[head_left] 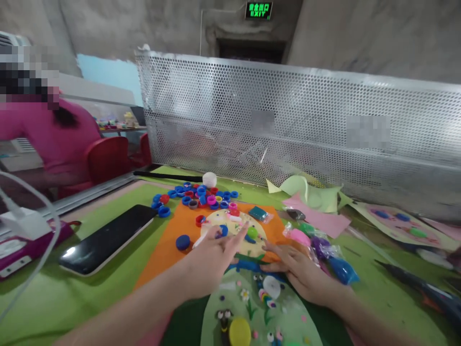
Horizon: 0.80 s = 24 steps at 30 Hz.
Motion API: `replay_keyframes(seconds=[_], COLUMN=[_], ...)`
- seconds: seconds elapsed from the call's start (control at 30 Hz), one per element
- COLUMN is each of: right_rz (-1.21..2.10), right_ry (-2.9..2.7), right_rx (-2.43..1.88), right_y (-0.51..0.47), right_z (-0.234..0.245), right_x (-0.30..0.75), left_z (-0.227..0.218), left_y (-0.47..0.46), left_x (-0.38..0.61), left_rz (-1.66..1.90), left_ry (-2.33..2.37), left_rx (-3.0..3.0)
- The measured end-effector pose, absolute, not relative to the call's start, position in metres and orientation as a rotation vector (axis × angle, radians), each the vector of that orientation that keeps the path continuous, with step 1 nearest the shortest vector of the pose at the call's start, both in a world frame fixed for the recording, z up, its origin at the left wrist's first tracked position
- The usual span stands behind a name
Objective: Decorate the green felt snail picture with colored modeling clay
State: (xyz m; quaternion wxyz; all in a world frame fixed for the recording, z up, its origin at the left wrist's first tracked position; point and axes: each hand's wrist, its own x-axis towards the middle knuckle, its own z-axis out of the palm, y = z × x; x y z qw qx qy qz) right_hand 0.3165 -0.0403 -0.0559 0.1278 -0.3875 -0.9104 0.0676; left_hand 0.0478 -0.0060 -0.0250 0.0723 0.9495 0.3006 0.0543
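My left hand is over a cream paper shape decorated with small clay pieces, its index finger stretched toward a bright green clay ball. The other fingers are curled, and a slim white stick juts from them, apparently held there. My right hand lies with fingers spread at the cream shape's lower right edge, holding nothing. Beneath the cream shape is an orange sheet. Nearer me lies a pale green paper shape with clay caterpillars, a flower and a yellow cap.
Many blue and red bottle caps are heaped at the back. A black phone and purple power strip lie left. Bagged clay, paper scraps and a dark glue gun are right. A perforated metal screen stands behind.
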Motion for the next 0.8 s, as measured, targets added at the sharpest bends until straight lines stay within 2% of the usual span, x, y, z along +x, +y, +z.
replay_keyframes(seconds=[0.2, 0.37, 0.53, 0.8], right_rz=[0.073, -0.2, -0.416, -0.413], right_ry=[-2.494, -2.163, -1.762, -1.762], right_rx=[-1.334, -1.745, -2.141, -2.201], right_y=[-0.045, -0.055, -0.064, -0.062], right_z=[-0.051, -0.049, -0.07, -0.081], right_x=[0.326, 0.356, 0.379, 0.386], left_z=[-0.019, -0.022, -0.023, -0.028], left_y=[-0.011, -0.006, 0.0, -0.022], left_x=[0.052, 0.048, 0.043, 0.056], left_rz=[0.099, 0.192, 0.357, 0.356], left_ry=[0.913, 0.889, 0.941, 0.817], left_rx=[2.927, 2.935, 2.909, 2.899])
